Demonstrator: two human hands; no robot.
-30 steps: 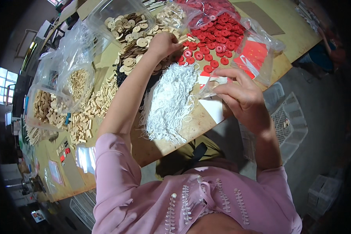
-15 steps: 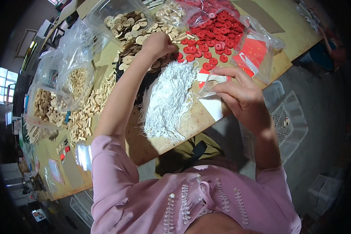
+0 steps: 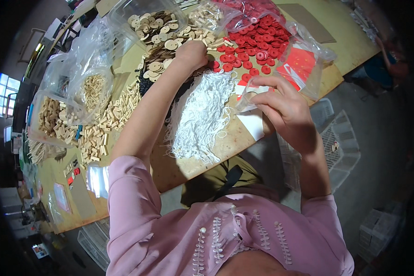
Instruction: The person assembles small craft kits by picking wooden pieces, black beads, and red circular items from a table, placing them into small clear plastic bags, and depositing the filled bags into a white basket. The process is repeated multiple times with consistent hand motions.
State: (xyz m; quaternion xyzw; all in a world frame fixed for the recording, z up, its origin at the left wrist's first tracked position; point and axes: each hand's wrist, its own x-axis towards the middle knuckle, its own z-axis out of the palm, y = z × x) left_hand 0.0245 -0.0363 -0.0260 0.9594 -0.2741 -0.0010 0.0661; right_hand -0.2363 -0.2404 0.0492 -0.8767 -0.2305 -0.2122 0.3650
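- Left hand (image 3: 192,54) stretched far out over the table (image 3: 225,147), fingers curled down into the pile of round wooden discs (image 3: 158,46); closed around some or just pressing on them, cannot tell.
- Right hand (image 3: 280,103) closer in, fingers pinched on a small clear plastic bag (image 3: 246,96), held up just above the table edge.
- Heap of white strings (image 3: 200,115) lying between the two arms, right beside the bag.
- Pile of red discs (image 3: 253,41) just past the right hand, touching the wooden ones.
- Clear bag with red cards (image 3: 301,64) to the right of the red pile.
- Little wooden blocks (image 3: 103,126) spread out on the left side, well apart from both hands.
- Bags of more wooden bits (image 3: 89,89) behind the blocks.
- Pink sleeves (image 3: 128,184) at the bottom.
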